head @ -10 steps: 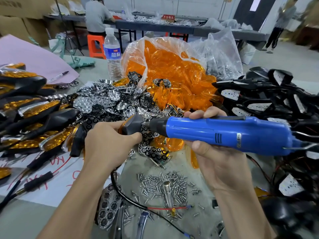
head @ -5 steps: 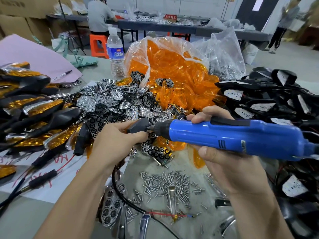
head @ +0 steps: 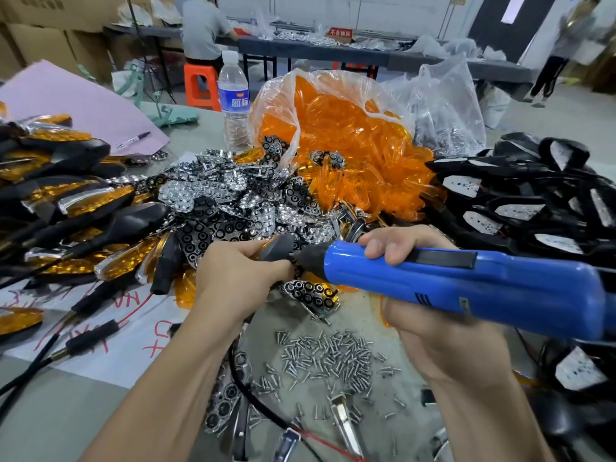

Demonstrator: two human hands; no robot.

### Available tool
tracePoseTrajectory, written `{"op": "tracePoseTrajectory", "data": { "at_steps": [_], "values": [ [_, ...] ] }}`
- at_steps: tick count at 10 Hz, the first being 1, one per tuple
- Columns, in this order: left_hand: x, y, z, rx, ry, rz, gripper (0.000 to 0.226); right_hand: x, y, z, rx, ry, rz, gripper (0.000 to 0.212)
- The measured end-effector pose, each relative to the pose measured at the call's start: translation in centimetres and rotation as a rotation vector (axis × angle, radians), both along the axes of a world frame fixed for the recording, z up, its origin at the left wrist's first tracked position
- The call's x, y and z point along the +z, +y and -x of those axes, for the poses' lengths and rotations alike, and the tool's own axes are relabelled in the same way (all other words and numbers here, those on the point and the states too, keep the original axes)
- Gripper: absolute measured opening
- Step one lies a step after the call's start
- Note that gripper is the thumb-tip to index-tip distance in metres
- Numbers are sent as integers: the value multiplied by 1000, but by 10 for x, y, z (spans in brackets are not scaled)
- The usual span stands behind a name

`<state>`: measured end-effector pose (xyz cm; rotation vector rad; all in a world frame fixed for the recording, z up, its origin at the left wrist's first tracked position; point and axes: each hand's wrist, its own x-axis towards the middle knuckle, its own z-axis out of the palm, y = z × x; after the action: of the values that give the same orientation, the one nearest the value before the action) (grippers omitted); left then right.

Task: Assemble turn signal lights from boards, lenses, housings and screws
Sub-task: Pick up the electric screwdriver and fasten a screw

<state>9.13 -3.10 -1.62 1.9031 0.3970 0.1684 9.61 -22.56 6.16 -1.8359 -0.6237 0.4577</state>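
As left hand (head: pixel 233 281) grips one housing (head: pixel 279 247), right hand (head: pixel 430 331), one screwdriver (head: pixel 466 288)

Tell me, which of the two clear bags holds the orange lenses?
The left bag, beside the water bottle, is full of orange lenses; the right bag holds silvery parts.
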Motion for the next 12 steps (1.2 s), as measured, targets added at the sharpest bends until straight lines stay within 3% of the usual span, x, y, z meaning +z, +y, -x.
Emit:
{"op": "tracePoseTrajectory", "data": {
  "at_steps": [1, 2, 3, 5, 8, 11, 12],
  "values": [
    [2, -3, 1, -2, -11, -66, 36, -28, -11, 19, 294, 27, -530, 22],
    [6, 0, 2, 30, -61, -183, 33, -37, 0, 25, -186, -59, -983, 64],
    [8, 1, 6, 79, -102, -316, 26, -49, 1, 36, -414, 42, -1117, 61],
    [5, -3, 5, 104, -122, -317, 26, -60, 1, 38, -476, 155, -1238, 52],
    [10, -6, 7, 119, -153, -260, 37, -60, 8, 40, -454, 0, -1137, 54],
    [20, -2, 13, 148, -327, -276, 27, -60, -3, 35, -427, 324, -1437, 56],
    [21, -2, 12, 121, -347, -293, 30, -60, -14, 36, -407, 339, -1433, 58]
  ]
}}
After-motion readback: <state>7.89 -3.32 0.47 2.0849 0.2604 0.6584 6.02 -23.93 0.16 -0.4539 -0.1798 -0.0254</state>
